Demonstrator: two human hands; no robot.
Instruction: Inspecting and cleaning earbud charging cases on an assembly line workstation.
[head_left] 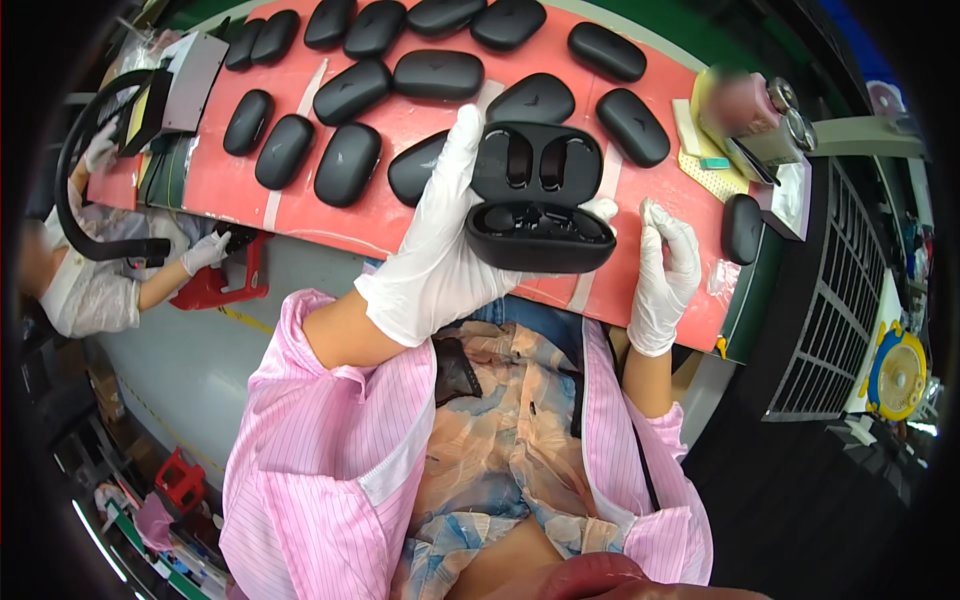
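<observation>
My left hand [430, 240], in a white glove, holds up a black earbud case [540, 240] with its lid raised. Two oval hollows show in the lid, and glossy dark shapes sit in the lower half; I cannot tell what all of them are. To the right of the case is my right hand [668, 275], also gloved, fingers curled and tips pinched together. Whatever the pinch holds, if anything, is too small to see. Beyond the hands, several closed black cases [348, 165] lie spread over the pink mat [225, 190].
At the mat's right are a yellow dotted pad [715, 178], metal-topped containers [795, 130] and a lone closed case [741, 229]. A box-shaped device [190, 85] stands at far left, near a co-worker's gloved hand [205, 252] and a red stool [225, 285]. A yellow fan [897, 375] is at right.
</observation>
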